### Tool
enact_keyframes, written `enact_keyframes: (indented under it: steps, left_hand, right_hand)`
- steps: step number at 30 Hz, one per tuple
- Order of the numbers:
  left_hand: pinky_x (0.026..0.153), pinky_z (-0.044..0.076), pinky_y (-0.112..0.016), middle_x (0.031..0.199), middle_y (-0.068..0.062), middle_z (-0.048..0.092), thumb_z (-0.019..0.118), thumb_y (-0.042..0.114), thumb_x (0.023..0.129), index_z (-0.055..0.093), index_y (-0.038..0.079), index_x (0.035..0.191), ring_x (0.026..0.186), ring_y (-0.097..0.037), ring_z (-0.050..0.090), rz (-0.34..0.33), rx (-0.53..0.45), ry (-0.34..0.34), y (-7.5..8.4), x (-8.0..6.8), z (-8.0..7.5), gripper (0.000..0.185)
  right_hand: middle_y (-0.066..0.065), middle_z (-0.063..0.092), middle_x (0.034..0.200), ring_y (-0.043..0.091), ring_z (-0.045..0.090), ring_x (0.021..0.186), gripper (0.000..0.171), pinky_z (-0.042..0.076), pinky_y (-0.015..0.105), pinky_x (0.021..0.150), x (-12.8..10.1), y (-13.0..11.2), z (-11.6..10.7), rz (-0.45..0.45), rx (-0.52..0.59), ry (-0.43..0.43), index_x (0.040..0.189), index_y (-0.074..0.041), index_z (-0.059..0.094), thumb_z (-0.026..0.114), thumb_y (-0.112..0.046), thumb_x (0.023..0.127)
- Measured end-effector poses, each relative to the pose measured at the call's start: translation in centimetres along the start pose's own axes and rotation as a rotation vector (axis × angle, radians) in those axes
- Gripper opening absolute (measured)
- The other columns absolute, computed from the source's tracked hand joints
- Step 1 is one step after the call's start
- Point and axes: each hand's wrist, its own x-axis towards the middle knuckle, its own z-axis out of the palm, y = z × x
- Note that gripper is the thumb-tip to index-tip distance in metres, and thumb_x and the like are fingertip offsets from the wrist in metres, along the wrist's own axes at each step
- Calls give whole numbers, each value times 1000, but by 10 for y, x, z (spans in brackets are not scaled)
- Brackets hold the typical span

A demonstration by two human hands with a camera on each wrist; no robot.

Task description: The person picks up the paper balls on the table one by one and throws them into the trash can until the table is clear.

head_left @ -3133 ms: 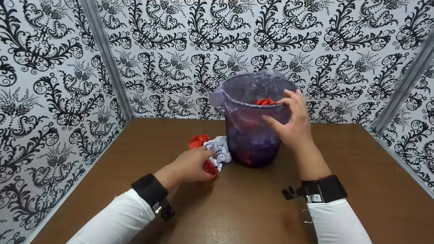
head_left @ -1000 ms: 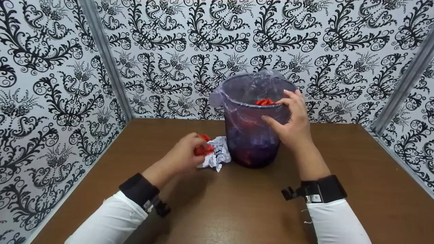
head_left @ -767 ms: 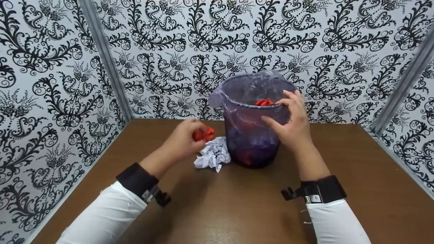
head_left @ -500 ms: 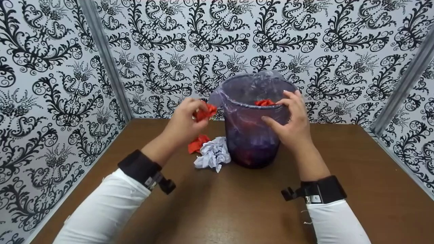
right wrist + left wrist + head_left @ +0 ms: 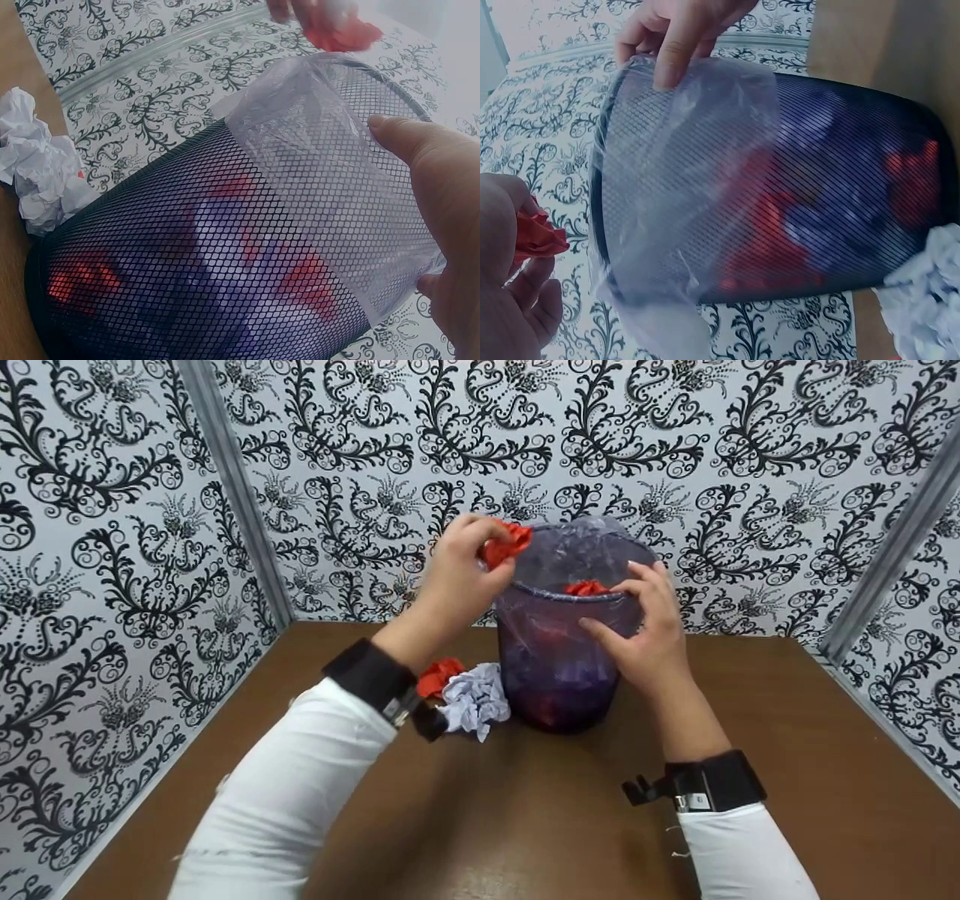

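Note:
My left hand (image 5: 459, 574) pinches a crumpled ball of red paper (image 5: 508, 544) at the left rim of a dark mesh wastebasket (image 5: 551, 682). In the left wrist view that red ball (image 5: 540, 236) hangs just outside the basket's mouth. My right hand (image 5: 654, 634) grips the basket's front right rim, its thumb outside and its fingers over the edge. A thin clear purple bag (image 5: 300, 135) lines the basket and folds over the rim. Through the mesh show red and white crumpled papers, and another red ball (image 5: 587, 587) is visible inside the mouth.
On the brown table (image 5: 675, 720), a white crumpled paper (image 5: 478, 701) lies against the basket's left side, with a red crumpled paper (image 5: 439, 678) behind it. Patterned wall panels (image 5: 360, 510) stand close behind the basket and along both sides.
My left hand has picked the red paper ball from the pile beside the basket and lifted it up and right to the rim. The right hand and the basket have stayed put.

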Motion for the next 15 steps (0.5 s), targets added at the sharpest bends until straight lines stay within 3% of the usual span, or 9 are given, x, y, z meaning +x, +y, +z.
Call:
enact_keyframes:
  steps: [8, 15]
  left_hand:
    - [78, 50, -15, 113, -1, 50, 70, 6, 84, 63, 13, 96, 99, -12, 52, 4, 29, -23, 9, 27, 25, 16]
    - [74, 49, -14, 109, 0, 48, 70, 8, 84, 62, 14, 95, 93, -11, 52, -39, 83, -51, 5, 39, 39, 15]
  right_hand:
    - [9, 49, 143, 33, 23, 145, 55, 8, 46, 120, 0, 0, -1, -20, -15, 8, 109, -12, 60, 88, -38, 69]
    - [2, 48, 144, 24, 22, 146, 55, 9, 45, 120, 0, -1, 0, -8, -24, 3, 108, -15, 60, 87, -41, 69]
